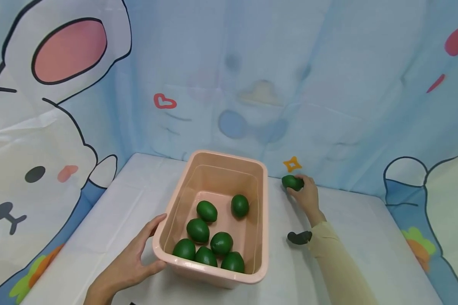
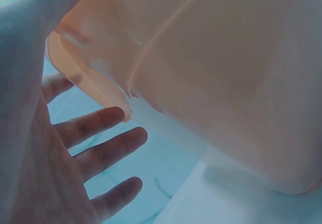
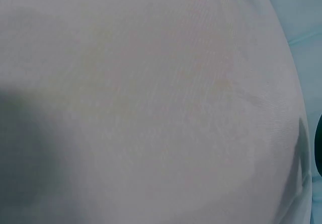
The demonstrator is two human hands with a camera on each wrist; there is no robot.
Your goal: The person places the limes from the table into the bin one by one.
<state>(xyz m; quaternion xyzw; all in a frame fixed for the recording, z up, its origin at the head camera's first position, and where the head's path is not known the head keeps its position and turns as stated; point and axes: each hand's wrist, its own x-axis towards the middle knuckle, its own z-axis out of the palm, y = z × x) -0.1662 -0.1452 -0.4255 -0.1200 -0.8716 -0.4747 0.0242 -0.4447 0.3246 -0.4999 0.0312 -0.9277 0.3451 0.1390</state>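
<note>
A light pink plastic bin stands on the white table, with several dark green avocados lying on its floor, mostly toward the near end. My left hand touches the bin's near left corner, thumb and fingers spread apart. In the left wrist view, the left hand's fingers extend beside the bin's outer wall. Right of the bin, near the table's back edge, my right hand pinches one avocado between thumb and fingers. A dark green sliver of avocado shows at the right wrist view's edge.
A small dark object sits against the right sleeve. Blue cartoon-printed cloth hangs behind the white table and along both sides, close to its edges.
</note>
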